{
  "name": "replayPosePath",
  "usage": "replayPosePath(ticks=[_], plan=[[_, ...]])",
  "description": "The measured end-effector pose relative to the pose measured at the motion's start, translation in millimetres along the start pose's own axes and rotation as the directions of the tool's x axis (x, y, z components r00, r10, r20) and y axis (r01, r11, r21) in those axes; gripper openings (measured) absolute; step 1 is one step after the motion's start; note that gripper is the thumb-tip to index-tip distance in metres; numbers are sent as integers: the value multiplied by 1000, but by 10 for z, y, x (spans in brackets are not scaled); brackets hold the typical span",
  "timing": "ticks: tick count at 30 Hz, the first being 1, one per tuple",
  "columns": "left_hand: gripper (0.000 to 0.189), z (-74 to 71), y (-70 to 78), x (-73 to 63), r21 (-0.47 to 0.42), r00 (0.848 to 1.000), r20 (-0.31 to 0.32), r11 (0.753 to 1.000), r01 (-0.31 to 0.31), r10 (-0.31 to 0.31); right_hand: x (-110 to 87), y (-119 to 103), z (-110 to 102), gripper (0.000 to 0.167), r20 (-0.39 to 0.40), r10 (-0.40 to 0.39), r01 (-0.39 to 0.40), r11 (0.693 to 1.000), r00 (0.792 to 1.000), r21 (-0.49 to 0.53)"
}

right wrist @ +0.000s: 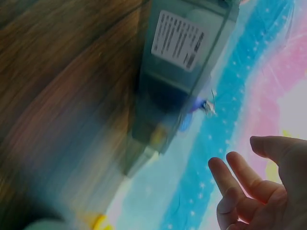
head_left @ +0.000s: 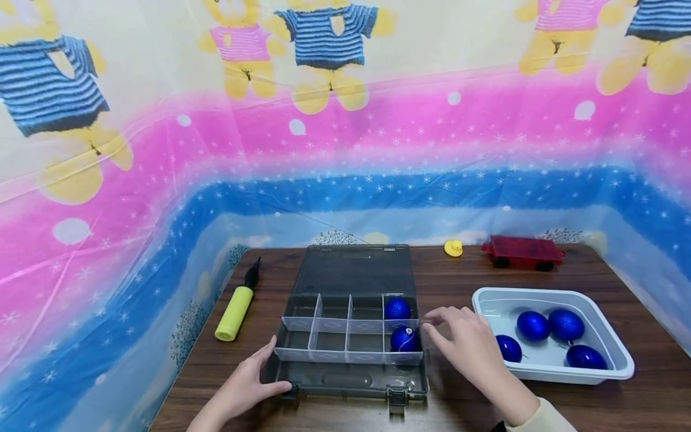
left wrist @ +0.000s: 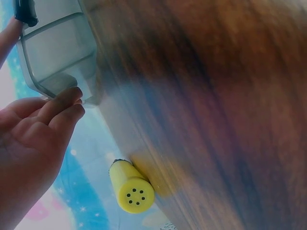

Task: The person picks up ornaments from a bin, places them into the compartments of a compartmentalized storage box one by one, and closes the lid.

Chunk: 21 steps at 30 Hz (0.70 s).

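A dark translucent compartment box (head_left: 348, 377) lies on the table with its lid (head_left: 356, 270) swung back. Two blue Christmas baubles sit in its rightmost column: a glittery one (head_left: 397, 308) behind, and a front one (head_left: 404, 339) whose cap and string face up. My left hand (head_left: 245, 381) rests at the box's front left corner, thumb by a latch (head_left: 290, 392), fingers along the side wall. Beside the right wall hovers my right hand (head_left: 466, 342), fingers loosely extended and holding nothing. In the right wrist view it stands apart from the box's labelled side (right wrist: 177, 40).
Right of the box, a white tray (head_left: 550, 377) holds several blue baubles (head_left: 565, 325). A yellow hand pump (head_left: 234, 313) lies at the left. Along the back edge are a yellow rubber duck (head_left: 453, 248) and a red toy wagon (head_left: 523, 252). A patterned curtain (head_left: 345, 198) hangs behind.
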<state>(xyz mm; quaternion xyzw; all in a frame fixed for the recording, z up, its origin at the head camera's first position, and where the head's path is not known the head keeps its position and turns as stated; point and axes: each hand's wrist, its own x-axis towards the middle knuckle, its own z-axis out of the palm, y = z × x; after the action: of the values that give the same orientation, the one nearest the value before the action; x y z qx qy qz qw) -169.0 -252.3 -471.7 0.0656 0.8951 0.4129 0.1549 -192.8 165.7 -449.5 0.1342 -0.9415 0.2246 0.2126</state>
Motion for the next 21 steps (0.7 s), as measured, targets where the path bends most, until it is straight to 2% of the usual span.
replayPosePath(ticks=[4,7,14,21], plan=[[95,4,-1,5,-5,1000,1,1000,6,-6,-48,123,-147,15,-71,-34,32,999,997,-40],[95,6,2,8,-2,1000,-5,1000,9,-9,-72,240,-276,18,-103,-29,21,997,994,-78],[95,16,5,6,4,1000,-12,1000,19,-19,-131,570,-571,25,-93,91,-104,984,992,-146],[95,34,-6,-10,11,1000,-20,1000,16,-16,-207,866,-757,33,-52,212,-217,963,976,-158]])
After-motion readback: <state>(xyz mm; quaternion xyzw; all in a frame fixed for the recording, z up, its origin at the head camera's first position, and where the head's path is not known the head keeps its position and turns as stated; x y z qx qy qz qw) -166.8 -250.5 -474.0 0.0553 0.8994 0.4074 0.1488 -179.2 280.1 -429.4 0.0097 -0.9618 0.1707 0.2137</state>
